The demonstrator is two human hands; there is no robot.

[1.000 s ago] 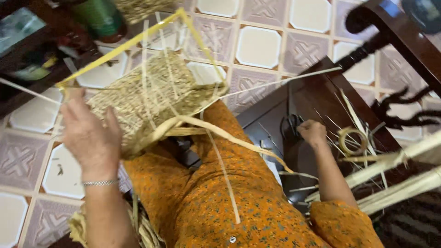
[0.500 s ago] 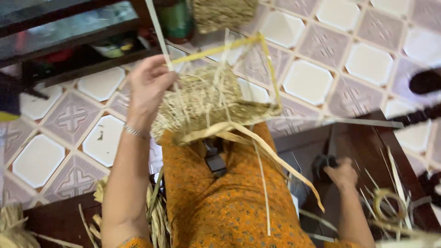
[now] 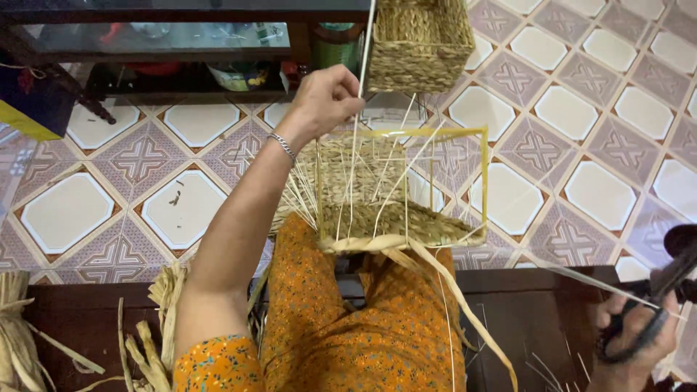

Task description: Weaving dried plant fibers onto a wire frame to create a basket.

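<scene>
Tiled floor (image 3: 94, 210) w/ diamond-pattern tiles spreads under everything, beyond the left fingers on all sides. Dark wooden bench (image 3: 530, 319) runs along the bottom, below both hands. Orange patterned trousers (image 3: 348, 327) cover the lap, just below the half-woven basket (image 3: 385, 218) — a yellow wire frame w/ a straw base woven in, resting on the knee, open upper frame tilted away from the person. Left hand (image 3: 327, 98) is raised above the basket's far-left corner, fingers (image 3: 347, 101) pinched shut on a thin pale strand (image 3: 367, 43) that runs up past the top edge & down into the weave. A silver bracelet (image 3: 283, 145) sits on that wrist. Finished woven basket (image 3: 417, 40) stands on the floor just right of the left fingers, close to the strand. Right hand (image 3: 635, 337) is low at the right edge, well apart from the basket, fingers curled through the loops of black scissors (image 3: 653, 305) — gripping them. Dried straw bundles (image 3: 156, 327) lie on the bench, below the left forearm.
</scene>
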